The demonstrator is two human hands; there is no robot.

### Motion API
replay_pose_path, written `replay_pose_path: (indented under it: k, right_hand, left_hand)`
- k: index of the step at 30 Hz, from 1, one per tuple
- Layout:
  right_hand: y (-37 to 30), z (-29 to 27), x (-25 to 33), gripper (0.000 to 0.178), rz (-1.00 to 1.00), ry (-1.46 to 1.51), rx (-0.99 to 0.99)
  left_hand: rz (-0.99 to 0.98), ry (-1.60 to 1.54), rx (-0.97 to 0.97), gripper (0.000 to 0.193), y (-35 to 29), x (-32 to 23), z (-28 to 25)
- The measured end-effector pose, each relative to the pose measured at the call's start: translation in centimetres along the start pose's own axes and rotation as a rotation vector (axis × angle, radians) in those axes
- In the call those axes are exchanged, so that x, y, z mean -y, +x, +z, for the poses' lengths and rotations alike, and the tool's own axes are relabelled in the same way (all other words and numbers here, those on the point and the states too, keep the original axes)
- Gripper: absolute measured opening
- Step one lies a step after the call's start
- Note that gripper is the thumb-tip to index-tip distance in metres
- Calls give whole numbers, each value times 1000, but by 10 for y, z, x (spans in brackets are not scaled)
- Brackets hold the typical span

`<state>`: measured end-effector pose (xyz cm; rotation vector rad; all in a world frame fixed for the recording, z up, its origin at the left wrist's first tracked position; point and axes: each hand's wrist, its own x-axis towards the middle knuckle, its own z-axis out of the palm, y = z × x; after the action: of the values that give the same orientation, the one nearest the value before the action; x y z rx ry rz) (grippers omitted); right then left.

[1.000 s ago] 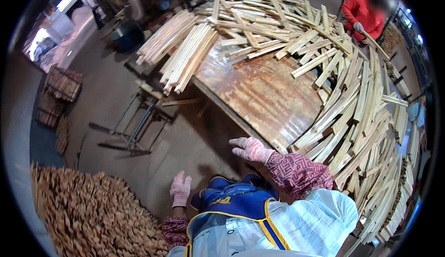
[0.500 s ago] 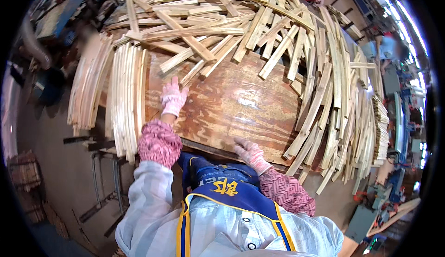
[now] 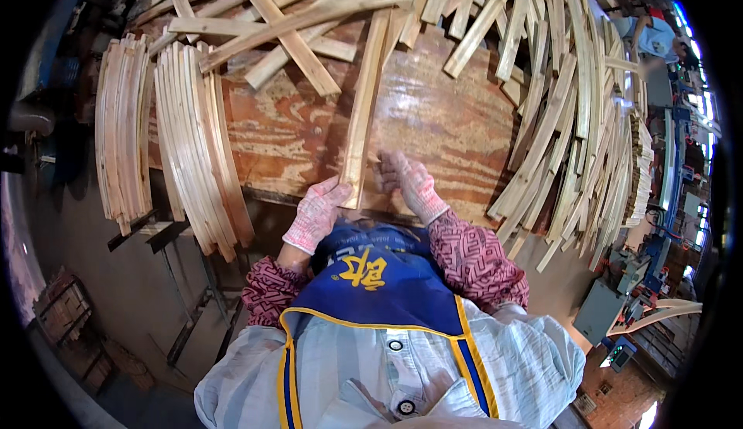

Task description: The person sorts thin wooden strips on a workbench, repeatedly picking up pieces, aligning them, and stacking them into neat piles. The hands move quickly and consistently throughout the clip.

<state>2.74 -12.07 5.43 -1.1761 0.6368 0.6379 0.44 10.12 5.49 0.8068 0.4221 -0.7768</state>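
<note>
The wooden strip (image 3: 364, 111) reaches over the table (image 3: 449, 146), its near end closed in the left hand's (image 3: 319, 214) grip, the right hand (image 3: 412, 187) loosely open beside it, empty; likely light, stiff, steadiest held mid-length.

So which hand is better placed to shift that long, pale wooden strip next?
Probably the left: the pink-and-white gloved left hand grips the near end of the long, pale wooden strip. The similarly gloved right hand is open beside it, apparently holding nothing.
</note>
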Motion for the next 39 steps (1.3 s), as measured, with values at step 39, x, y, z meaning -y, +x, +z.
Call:
replay_pose_path:
  k: [39]
  right_hand:
    - [46,-130,78,33,-989,-1002,-378]
  left_hand:
    - [509,1313,-379,34,121,-10,74]
